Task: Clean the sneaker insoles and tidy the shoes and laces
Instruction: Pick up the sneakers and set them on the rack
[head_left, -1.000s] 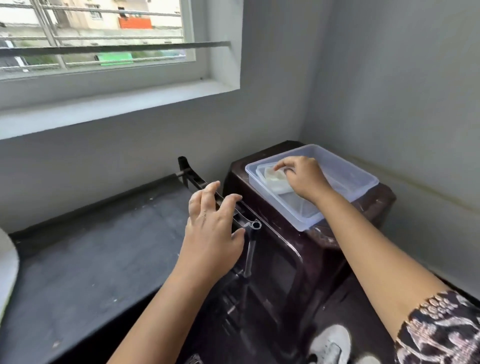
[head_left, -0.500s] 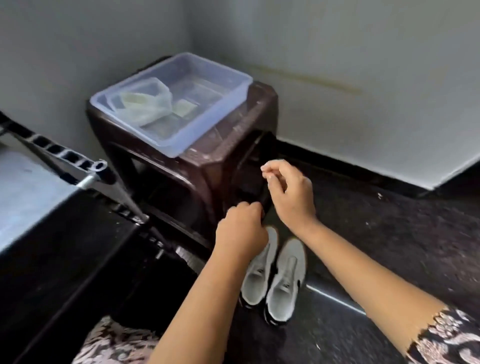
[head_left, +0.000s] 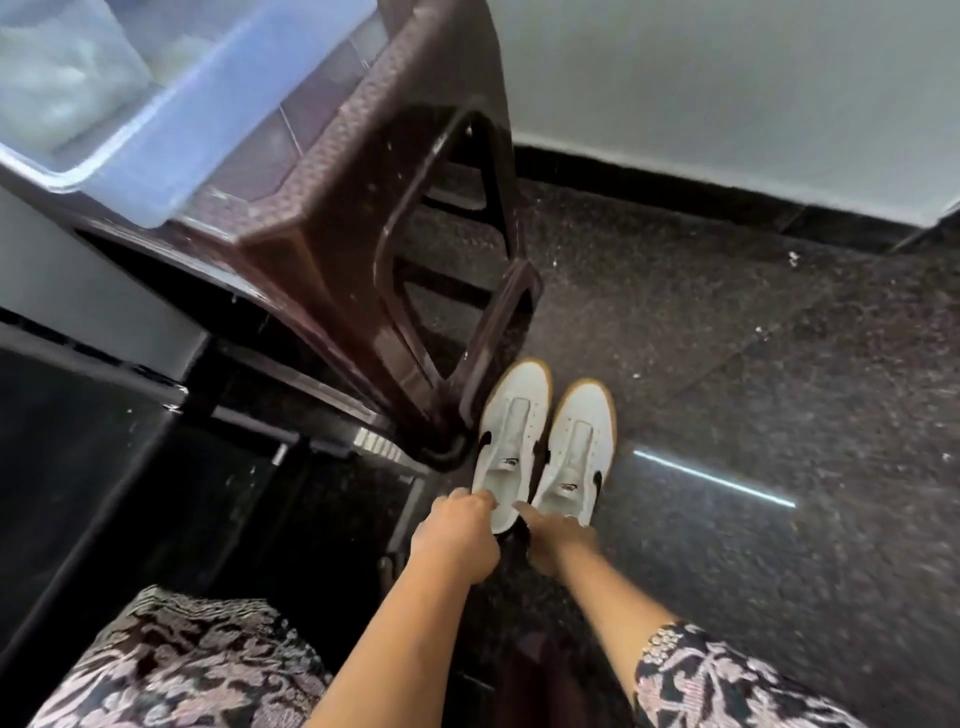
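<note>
L hand (head_left: 454, 540) fingers curled on L sneaker (head_left: 506, 452) heel; R hand (head_left: 558, 535) at R sneaker (head_left: 574, 457) heel, grip unclear.

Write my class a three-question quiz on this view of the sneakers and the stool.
1. True or false: the sneakers stand on the stool.
2. What sits on the stool? A a clear plastic tub; B a bucket; C a brush.
3. Fill in: the left hand and right hand meet the sneakers at their ____ ends.
Key: 1 false, they stand on the floor; 2 A; 3 heel.
</note>
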